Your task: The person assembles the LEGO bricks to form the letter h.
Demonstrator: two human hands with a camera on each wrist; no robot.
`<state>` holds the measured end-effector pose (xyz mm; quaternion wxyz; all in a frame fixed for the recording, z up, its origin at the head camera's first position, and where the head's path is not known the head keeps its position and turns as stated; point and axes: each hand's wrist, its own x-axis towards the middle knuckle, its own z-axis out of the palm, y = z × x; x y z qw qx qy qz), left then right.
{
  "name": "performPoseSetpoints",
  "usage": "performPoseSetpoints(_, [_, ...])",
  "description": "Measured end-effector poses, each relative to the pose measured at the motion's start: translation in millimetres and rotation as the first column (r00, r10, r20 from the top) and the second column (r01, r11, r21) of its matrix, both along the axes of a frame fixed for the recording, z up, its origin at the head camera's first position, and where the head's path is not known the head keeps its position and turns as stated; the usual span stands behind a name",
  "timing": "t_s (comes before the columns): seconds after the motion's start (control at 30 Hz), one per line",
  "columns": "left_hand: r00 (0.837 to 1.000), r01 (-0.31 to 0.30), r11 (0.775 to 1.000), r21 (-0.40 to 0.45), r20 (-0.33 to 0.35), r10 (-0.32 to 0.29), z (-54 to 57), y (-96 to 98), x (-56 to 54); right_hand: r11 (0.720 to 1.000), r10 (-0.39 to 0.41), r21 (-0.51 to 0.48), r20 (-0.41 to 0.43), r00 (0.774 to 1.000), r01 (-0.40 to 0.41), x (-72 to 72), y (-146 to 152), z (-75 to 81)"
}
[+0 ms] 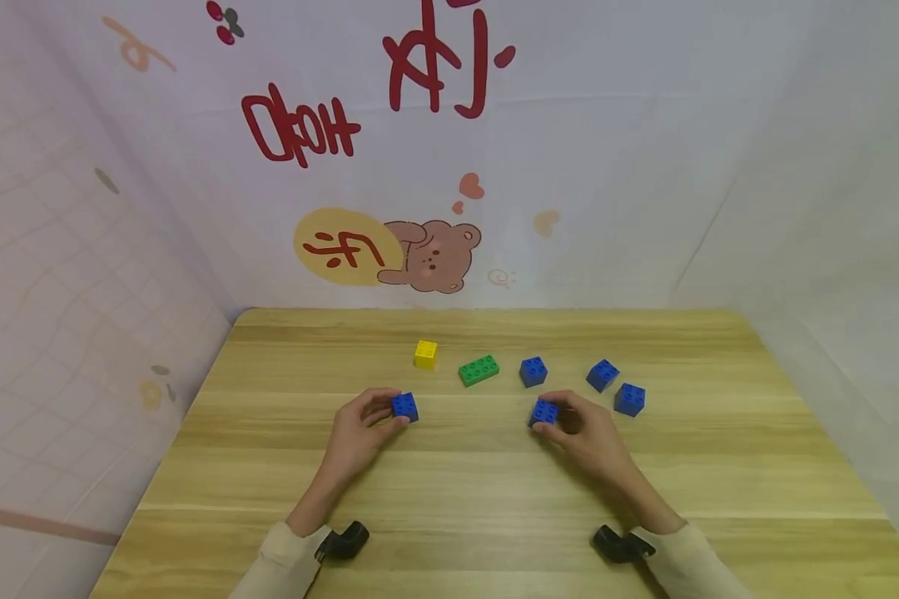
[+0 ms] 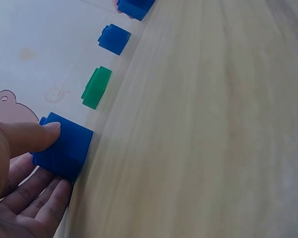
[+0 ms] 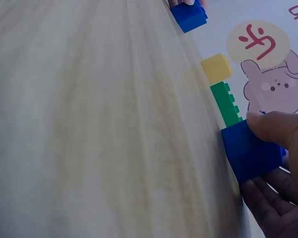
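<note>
Between thumb and fingers my left hand [image 1: 361,427] pinches a blue toy brick [image 1: 404,407], studs facing up, on the left half of the table. A second blue brick [image 1: 543,413] is pinched by my right hand [image 1: 588,433], to the right of centre. In the left wrist view the thumb presses one side of the held blue brick [image 2: 67,146], with fingers under its other side. The right wrist view shows the same kind of pinch on the other blue brick [image 3: 251,151]. A gap of bare wood separates the two hands.
Behind the hands lie a yellow brick [image 1: 425,354], a longer green brick [image 1: 479,370] and a blue brick [image 1: 533,372]. Two more blue bricks, one farther back [image 1: 603,375] and one nearer [image 1: 630,399], lie right of my right hand. A printed white cloth [image 1: 584,166] hangs behind the wooden table [image 1: 457,516].
</note>
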<state>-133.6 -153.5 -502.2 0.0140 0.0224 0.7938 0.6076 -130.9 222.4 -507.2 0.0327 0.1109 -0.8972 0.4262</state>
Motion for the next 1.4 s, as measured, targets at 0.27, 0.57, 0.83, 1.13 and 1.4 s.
performPoseSetpoints(0.27, [1.000,0.013,1.000,-0.001,0.020,-0.013,1.5,4.8,-1.5,1.000,-0.004,-0.004,0.008,1.000,0.005,-1.0,-0.8,0.7])
performPoseSetpoints(0.57, [1.000,0.008,1.000,0.019,0.025,-0.008,-0.7,11.7,0.1,1.000,0.000,-0.012,0.000,1.000,0.000,-0.9,-4.7,0.8])
performPoseSetpoints(0.83, [1.000,0.015,1.000,0.026,0.019,-0.015,-2.3,16.0,-1.8,0.999,0.016,-0.043,0.003,1.000,-0.016,-4.2,-9.3,-1.7])
performPoseSetpoints(1.13, [0.999,0.033,0.998,0.046,0.032,-0.034,-3.2,21.0,-3.5,0.997,-0.005,-0.076,0.066,0.998,0.010,-6.7,-17.4,-4.1])
performPoseSetpoints(1.4, [0.998,0.062,0.996,0.059,-0.002,-0.062,-2.5,28.1,-7.2,0.998,0.000,-0.061,0.026,1.000,0.002,-11.0,-22.0,-2.8])
